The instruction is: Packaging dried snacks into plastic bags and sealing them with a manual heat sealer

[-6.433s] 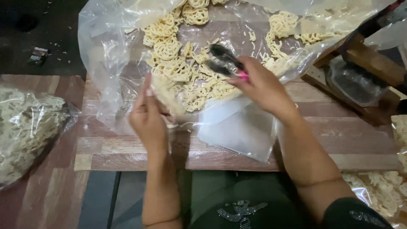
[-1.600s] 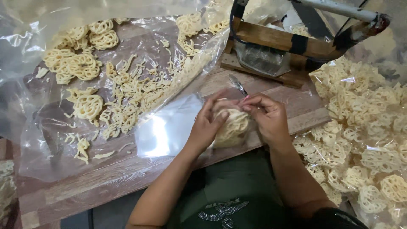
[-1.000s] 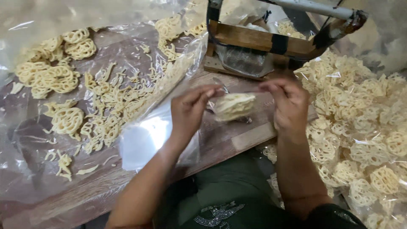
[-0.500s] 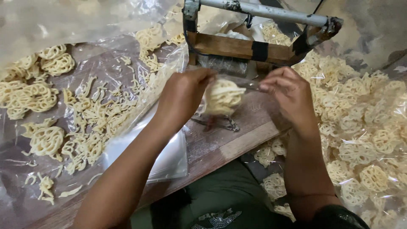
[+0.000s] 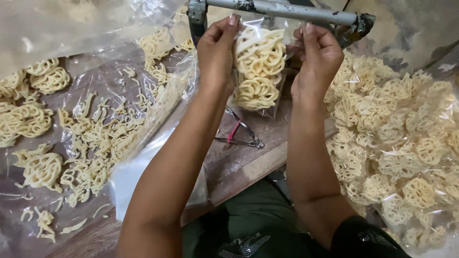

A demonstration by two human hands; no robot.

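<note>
Small tongs [image 5: 241, 135] lie on the wooden table [image 5: 248, 165] below both raised arms. Above them, the left hand [image 5: 217, 52] and right hand [image 5: 318, 52] pinch the top corners of a clear bag of lattice crackers [image 5: 258, 67], fingers closed on the plastic, just beneath a metal bar [image 5: 282, 8].

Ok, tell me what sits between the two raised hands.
In the head view, a small clear bag of lattice crackers hangs between the left hand and right hand, each pinching a top corner just below the metal bar.
</note>
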